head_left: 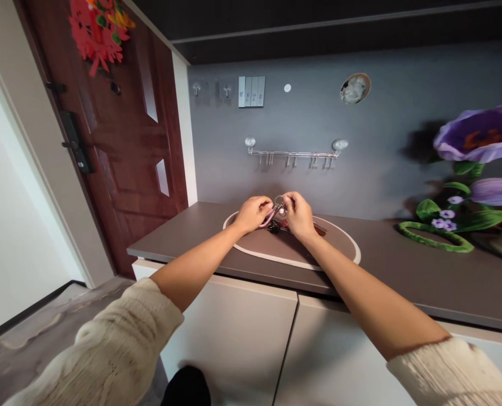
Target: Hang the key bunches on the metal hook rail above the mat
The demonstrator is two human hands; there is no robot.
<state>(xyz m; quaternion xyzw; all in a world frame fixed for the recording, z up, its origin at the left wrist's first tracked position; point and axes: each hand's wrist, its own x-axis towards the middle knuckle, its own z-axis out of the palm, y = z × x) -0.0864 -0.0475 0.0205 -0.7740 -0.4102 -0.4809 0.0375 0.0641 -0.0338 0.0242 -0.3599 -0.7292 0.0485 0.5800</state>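
Note:
My left hand [253, 214] and my right hand [298, 214] meet above an oval mat with a white rim [293, 260]. Between them is a metal key ring [279, 205], pinched by the fingers of both hands. A pink strap [269, 217] runs from the ring down through my left hand's fingers. A dark bunch of keys [274, 227] lies on the mat just below my hands, partly hidden by them. A reddish-brown item [319, 229] lies on the mat to the right of my right hand.
The mat rests on a brown cabinet top [183, 242] with white doors [234, 338] below it. A wall-mounted metal hook rail [293, 153] is straight ahead. To the left is a dark red door [119, 141] with a black lock [76, 142]. A flower mural [481, 135] covers the wall at right.

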